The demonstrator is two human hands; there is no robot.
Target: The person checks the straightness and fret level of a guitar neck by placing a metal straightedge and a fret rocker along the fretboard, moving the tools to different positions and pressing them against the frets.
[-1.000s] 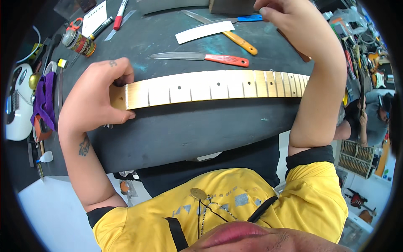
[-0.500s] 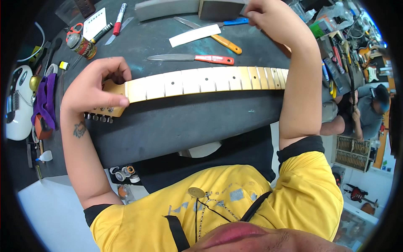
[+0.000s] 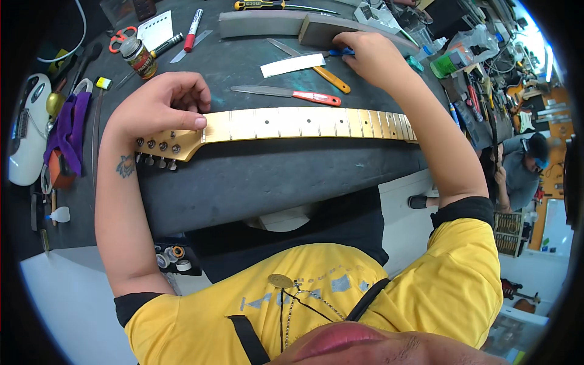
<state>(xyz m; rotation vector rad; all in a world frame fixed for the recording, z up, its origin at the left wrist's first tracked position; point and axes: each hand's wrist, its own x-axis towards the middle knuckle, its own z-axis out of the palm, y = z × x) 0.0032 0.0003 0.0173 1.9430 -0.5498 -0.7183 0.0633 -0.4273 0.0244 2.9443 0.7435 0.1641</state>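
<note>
A guitar neck (image 3: 286, 124) with a pale maple fretboard and dark dot markers lies across the bench, its headstock (image 3: 182, 145) and metal tuners to the left. My left hand (image 3: 161, 106) is closed over the headstock end, thumb on the nut and fingers curled at the far edge. Beyond the neck, my right hand (image 3: 377, 58) pinches a blue handle (image 3: 338, 53), partly covered by the fingers. A white strip (image 3: 292, 65) lies beside it, across an orange-handled knife (image 3: 331, 79). Nearer the neck is a red-handled knife (image 3: 313, 97).
Long grey blocks (image 3: 261, 25) stand behind the knives. At the far left are a jar (image 3: 139, 58), a red marker (image 3: 193, 30) and orange-handled scissors (image 3: 123, 39). A purple cloth (image 3: 67, 137) hangs by a white guitar body (image 3: 27, 134). Another person (image 3: 520, 173) sits at right.
My right hand has come down from above the blocks onto the blue handle. My left hand stays at the headstock, and the whole view has shifted slightly.
</note>
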